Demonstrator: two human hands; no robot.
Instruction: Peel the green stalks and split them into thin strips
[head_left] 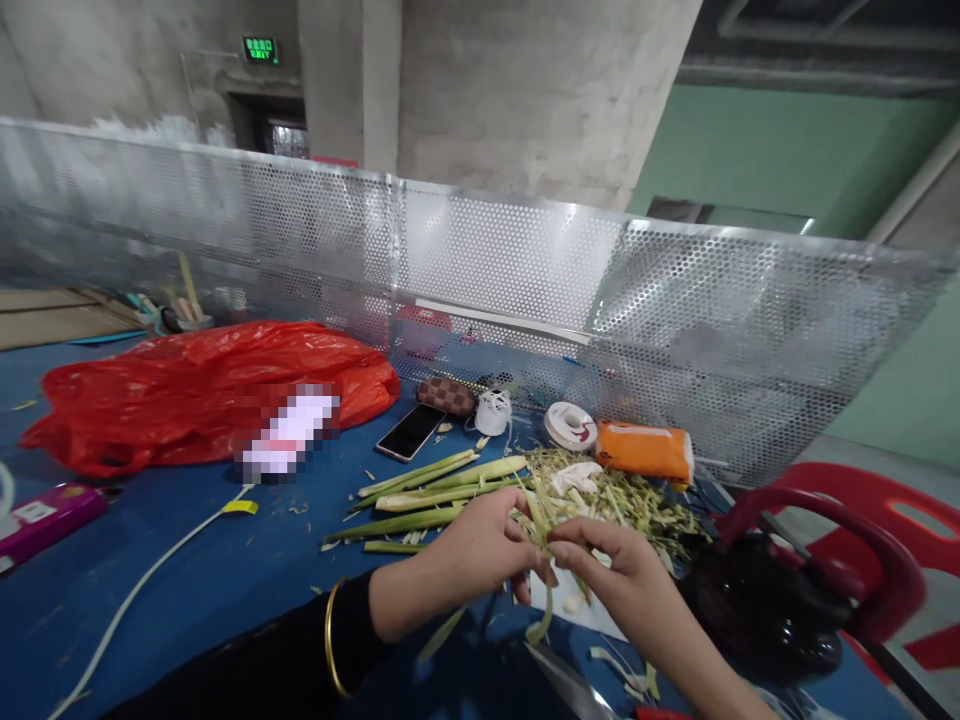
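Note:
My left hand [484, 540] and my right hand [619, 565] meet over the table, fingers pinched on one pale green plant stalk [541, 628]. The stalk's lower end hangs below my fingers and its upper part rises between them. Left of my hands lie several cut green stalks [420, 522], side by side. Behind and right of them spreads a pile of shredded green trimmings [649, 510], with a crumpled white tissue [576, 478] on it. Beneath my right hand is a white paper sheet [604, 622]. A metal blade [568, 682] lies near the front edge of view.
On the blue table [300, 560] lie a red plastic bag [187, 385], a dark phone [410, 432], a lit, blurred-out screen [291, 432], a ribbon spool [570, 426] and an orange packet [645, 452]. A dark kettle [772, 610] stands right. Perforated metal panels [510, 250] rise behind.

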